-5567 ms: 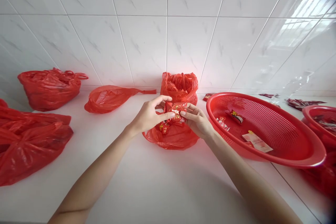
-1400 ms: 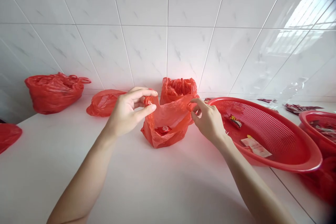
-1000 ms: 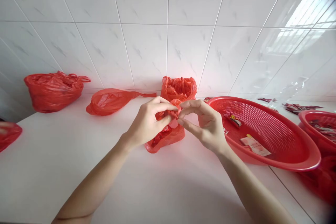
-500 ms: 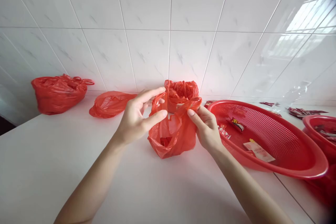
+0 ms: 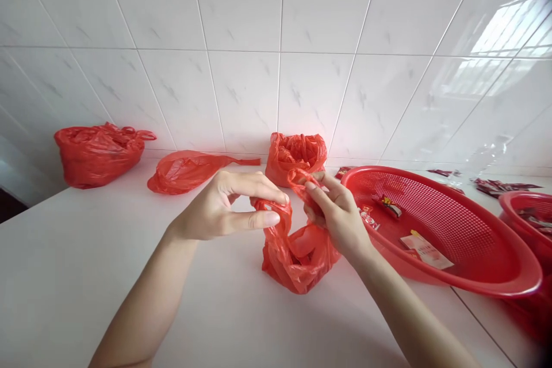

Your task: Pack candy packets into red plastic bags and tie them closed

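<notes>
A red plastic bag point(image 5: 302, 267) sits on the white tabletop in front of me, its mouth partly open and its two handle loops raised. My right hand point(image 5: 338, 207) is closed, pinching one loop between thumb and fingers. Around the other loop, my left hand point(image 5: 233, 204) has its fingers and thumb curled, with the plastic between them. Dark red contents inside the bag are mostly hidden by its folds.
Behind stands another filled red bag point(image 5: 297, 158) against the tiled wall. A flat red bag point(image 5: 185, 175) and a full, tied one point(image 5: 99, 155) lie left. To the right are a large red basket point(image 5: 487, 247) with several wrapped snacks, and a smaller red basket point(image 5: 517, 201).
The bag has shifted slightly right and nearer to me. My left hand has come down with its loop, its fingers closing, and the right-hand loop now stands clear of the bag's mouth.
</notes>
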The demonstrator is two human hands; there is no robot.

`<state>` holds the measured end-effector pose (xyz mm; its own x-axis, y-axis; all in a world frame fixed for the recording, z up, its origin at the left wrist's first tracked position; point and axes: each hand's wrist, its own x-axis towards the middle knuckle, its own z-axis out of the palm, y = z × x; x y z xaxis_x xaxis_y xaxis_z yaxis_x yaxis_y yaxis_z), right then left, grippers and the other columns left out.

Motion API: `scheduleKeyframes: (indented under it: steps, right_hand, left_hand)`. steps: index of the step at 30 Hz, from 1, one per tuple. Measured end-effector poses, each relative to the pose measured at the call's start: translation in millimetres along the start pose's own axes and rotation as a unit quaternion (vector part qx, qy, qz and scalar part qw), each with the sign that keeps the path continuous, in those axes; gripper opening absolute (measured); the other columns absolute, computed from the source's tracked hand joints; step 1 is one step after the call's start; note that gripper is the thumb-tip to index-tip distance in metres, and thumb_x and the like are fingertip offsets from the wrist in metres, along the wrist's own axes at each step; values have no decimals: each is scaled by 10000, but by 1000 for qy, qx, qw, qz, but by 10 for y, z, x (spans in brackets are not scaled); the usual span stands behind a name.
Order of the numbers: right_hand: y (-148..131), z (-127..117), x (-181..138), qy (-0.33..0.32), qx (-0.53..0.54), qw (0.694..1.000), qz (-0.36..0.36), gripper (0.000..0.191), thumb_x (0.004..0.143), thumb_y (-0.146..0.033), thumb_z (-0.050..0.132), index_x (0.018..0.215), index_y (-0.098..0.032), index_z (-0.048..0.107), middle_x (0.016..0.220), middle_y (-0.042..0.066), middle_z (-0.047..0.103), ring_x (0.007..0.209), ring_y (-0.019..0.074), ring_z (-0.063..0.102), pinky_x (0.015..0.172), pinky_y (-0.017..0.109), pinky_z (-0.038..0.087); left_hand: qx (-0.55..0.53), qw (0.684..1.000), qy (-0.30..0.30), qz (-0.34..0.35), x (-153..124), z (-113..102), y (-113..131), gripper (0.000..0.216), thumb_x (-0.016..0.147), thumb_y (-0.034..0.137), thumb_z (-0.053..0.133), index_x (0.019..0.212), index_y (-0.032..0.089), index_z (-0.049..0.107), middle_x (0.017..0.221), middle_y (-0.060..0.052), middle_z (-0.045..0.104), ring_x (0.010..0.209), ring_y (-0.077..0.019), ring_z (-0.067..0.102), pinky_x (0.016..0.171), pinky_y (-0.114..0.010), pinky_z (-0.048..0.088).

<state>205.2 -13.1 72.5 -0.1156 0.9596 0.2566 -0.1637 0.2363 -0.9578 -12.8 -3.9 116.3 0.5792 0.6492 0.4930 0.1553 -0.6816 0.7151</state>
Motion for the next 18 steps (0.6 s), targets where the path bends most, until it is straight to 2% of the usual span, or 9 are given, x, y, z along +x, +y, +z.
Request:
scheduleKeyframes:
  steps: [4,6,10,12,15,18]
  right_hand:
    - [-32,73,-107,-87,-74,993,-21,170,951,-362,531,938,-203,591,650,-42,489,545,88,422,505,223,359]
    - [-48,79,-151,-126,-80,989,-15,184,951,-299,473,838,-195,574,648,-34,460,558,93,395,518,232,354]
    - [-99,58,-183,-160,-44,986,18,207,899,-219,456,697,-195,491,633,-34,370,567,96,317,522,245,302]
    - [-122,55,-179,-192,-51,980,20,212,888,-258,541,695,-193,487,631,-42,345,566,90,294,515,249,266]
    - [-133,63,-170,-205,-78,976,12,365,867,-382,671,655,-188,446,606,-62,302,537,68,241,491,253,196]
    - [-129,49,-154,-186,-69,980,26,507,904,-495,624,592,-194,361,556,-72,278,493,54,206,471,259,165]
  left_hand:
    - [-16,1000,6,1,9,123,25,180,817,275,762,991,313,782,963,-46,763,888,-216,699,754,-354,581]
    - [-6,1000,21,8,24,175,35,175,833,265,748,1002,299,778,964,-43,753,897,-203,692,767,-340,579]
    - [-10,998,68,-4,37,237,51,137,858,262,724,986,245,770,960,-49,728,865,-182,678,706,-303,577]
    - [-21,997,78,-16,35,255,58,156,855,266,728,1004,236,765,1017,-59,716,836,-169,675,696,-298,587]
    - [-59,996,63,-26,33,268,62,208,853,271,727,1058,240,753,1198,-81,676,906,-187,697,785,-332,620]
    - [-97,993,62,-21,37,241,47,320,858,272,717,1178,266,705,1337,-85,620,1058,-239,689,901,-401,613]
